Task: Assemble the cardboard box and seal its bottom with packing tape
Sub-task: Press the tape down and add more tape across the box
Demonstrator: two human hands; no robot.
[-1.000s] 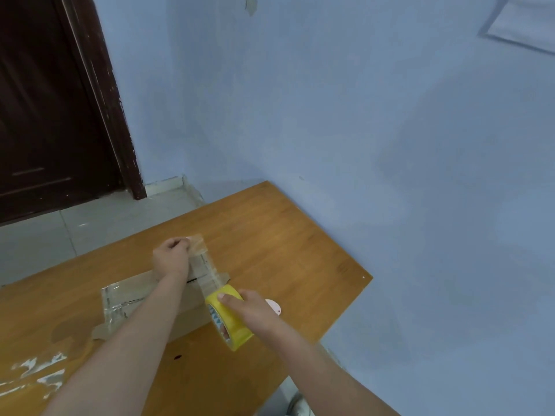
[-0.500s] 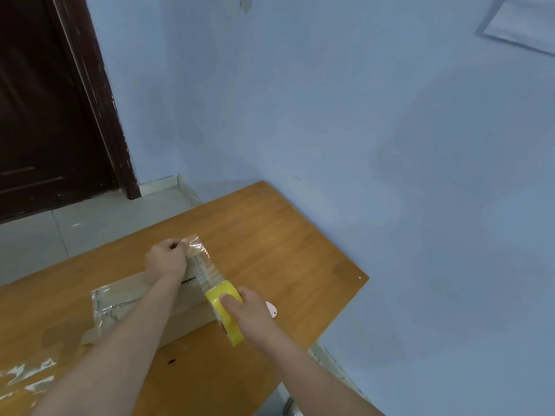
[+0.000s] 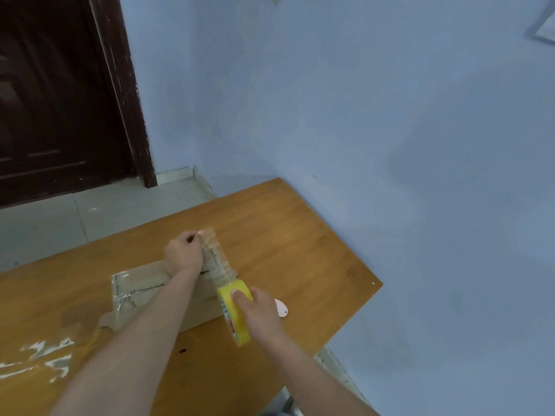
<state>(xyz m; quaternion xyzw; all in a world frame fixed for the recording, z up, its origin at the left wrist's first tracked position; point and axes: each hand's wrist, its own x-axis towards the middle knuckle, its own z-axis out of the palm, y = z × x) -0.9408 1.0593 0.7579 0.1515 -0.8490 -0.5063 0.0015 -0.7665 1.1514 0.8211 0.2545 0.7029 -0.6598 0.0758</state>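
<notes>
Here's the left hand (image 3: 183,253), fingers pinched tight on the loose end of a clear tape strip (image 3: 216,259), holding it out past the far edge of the cardboard box (image 3: 168,298). The right hand (image 3: 259,310) is wrapped around the yellow tape roll (image 3: 235,310), index finger lying over the top of the roll, the roll standing on edge at the box's near right corner. Between the two hands the strip runs taut and shiny, slanting across the right end of the box. The box itself lies low on the wooden bench (image 3: 300,250), roughly in the middle, its flaps folded down with a dark seam line showing beside the left forearm. Glossy tape already glints along the box's left end. Just beyond the right hand, a small pale pink object (image 3: 281,307) rests on the bench, mostly hidden by the hand; what it is, can't tell. Over at the near left, torn scraps of clear tape (image 3: 45,358) cling to the bench surface. The bench sits in a corner against a blue wall (image 3: 390,115), with a dark wooden door (image 3: 60,100) off to the left and pale floor tiles (image 3: 90,217) below it.
</notes>
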